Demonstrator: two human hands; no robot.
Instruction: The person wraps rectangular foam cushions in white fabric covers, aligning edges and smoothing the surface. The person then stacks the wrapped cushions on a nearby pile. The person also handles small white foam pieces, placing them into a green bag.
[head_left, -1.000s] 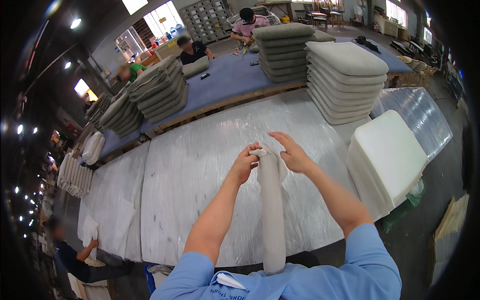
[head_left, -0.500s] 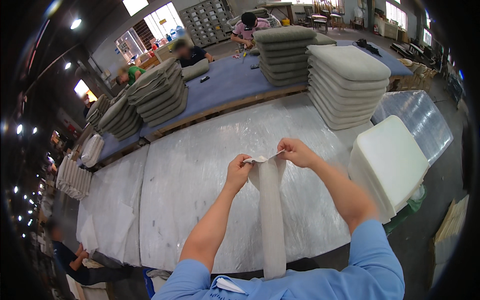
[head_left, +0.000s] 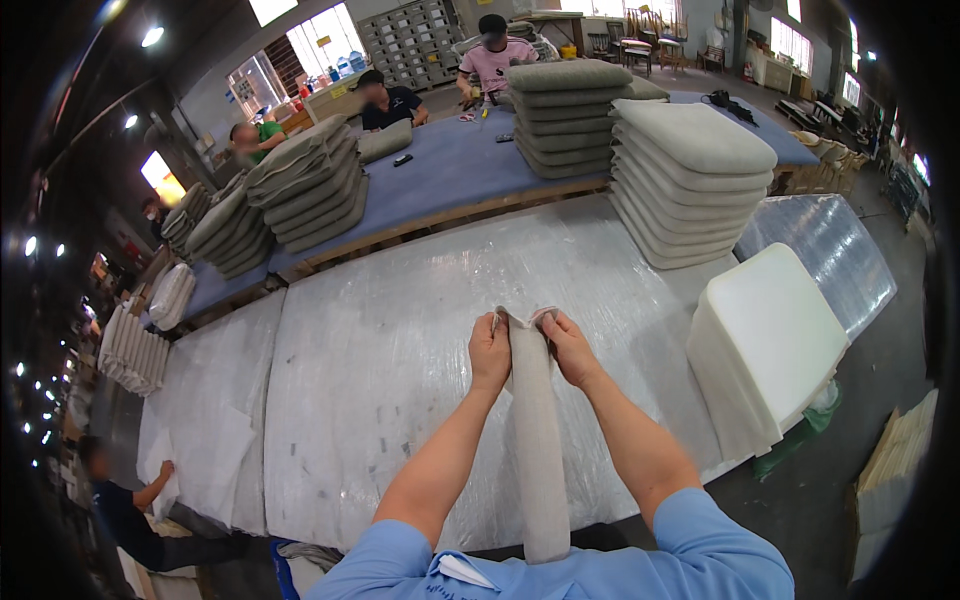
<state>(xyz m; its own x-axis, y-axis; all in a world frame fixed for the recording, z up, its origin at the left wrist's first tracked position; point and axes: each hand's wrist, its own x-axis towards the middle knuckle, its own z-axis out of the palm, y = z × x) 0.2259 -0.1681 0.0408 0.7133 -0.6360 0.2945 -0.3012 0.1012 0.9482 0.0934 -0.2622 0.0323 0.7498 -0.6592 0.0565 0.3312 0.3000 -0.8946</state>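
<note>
Between my arms a light grey fabric seat cushion (head_left: 538,440) stands on edge, its narrow side facing up and its near end against my shirt. At its far end loose cloth is gathered into a small puckered flap. My left hand (head_left: 491,352) is closed on the left side of that cloth, thumb uppermost. The right side is pinched by my right hand (head_left: 568,347), level with the left and a short way from it. My hands hide part of the cushion's far end.
Plastic film covers my table (head_left: 380,390). Pale cushions (head_left: 690,185) are stacked at its far right, near a block of white foam pads (head_left: 775,320). Beyond, a blue-topped table (head_left: 430,190) bears grey cushion stacks (head_left: 570,120). Co-workers sit behind it; another person (head_left: 125,510) stands at lower left.
My hands have come closer together and slightly nearer to me, drawing the cloth in against the cushion's end. The right hand has moved left and down. The view has shifted slightly.
</note>
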